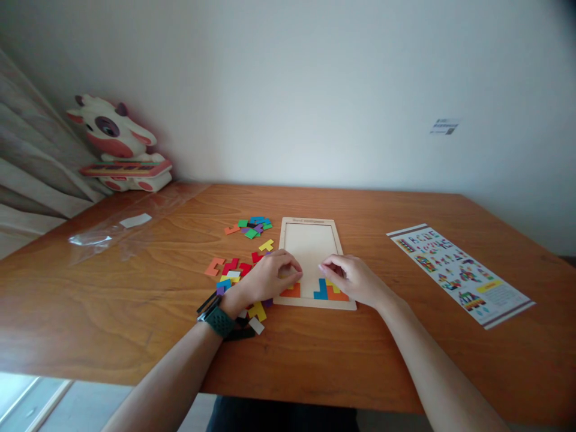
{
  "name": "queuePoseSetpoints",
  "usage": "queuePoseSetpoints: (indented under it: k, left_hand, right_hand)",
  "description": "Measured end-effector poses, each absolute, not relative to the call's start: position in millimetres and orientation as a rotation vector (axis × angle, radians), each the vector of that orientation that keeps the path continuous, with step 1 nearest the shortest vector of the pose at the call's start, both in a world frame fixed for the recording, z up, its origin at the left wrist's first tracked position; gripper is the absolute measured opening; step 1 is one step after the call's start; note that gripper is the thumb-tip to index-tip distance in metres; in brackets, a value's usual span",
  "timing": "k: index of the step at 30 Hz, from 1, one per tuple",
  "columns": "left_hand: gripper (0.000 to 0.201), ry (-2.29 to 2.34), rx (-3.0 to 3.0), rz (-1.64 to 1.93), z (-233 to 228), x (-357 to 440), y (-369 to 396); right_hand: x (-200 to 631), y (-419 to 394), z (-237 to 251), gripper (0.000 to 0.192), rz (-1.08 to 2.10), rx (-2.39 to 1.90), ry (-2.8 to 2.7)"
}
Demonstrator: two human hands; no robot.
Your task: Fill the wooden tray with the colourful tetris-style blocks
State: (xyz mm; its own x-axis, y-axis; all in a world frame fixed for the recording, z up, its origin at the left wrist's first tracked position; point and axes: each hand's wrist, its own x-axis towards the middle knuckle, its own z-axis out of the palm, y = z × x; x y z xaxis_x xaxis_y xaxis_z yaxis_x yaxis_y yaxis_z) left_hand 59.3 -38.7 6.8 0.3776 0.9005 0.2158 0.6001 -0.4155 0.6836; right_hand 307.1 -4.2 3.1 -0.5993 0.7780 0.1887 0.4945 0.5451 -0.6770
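A light wooden puzzle board (310,221) with a raised frame lies flat in front of me. My left hand (275,273) is closed over its left edge, thumb and index fingertips together; whatever they hold, if anything, is hidden. Over the board's right side is my right hand (351,276), also closed in a pinch whose contents I cannot make out. Along the board's near edge sit an orange piece (292,291) at left and a blue piece (320,290) at right, beside orange and yellow pieces partly covered by my right hand.
Loose coloured pieces (231,264) are scattered left of the board, some under my left wrist. A smaller pile (254,227) lies farther back. On the right is a printed pattern sheet (459,270). Clear plastic wrap (130,231) and a cow-shaped toy keyboard (126,162) are at left.
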Motion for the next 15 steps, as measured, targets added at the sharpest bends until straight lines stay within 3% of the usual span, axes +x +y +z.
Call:
queuePoseSetpoints:
  k: [10,15]
  left_hand:
    - [0.039,1.664,2.049,0.638,25.9,-1.0,-23.5]
    - [0.037,1.493,1.955,0.306,31.5,-25.2,-30.4]
  right_hand:
    - [311.2,6.3,-8.6,0.023,0.491,-1.087,-2.306]
    - [312.1,7.3,-10.9,0.022,0.491,-1.111,-2.291]
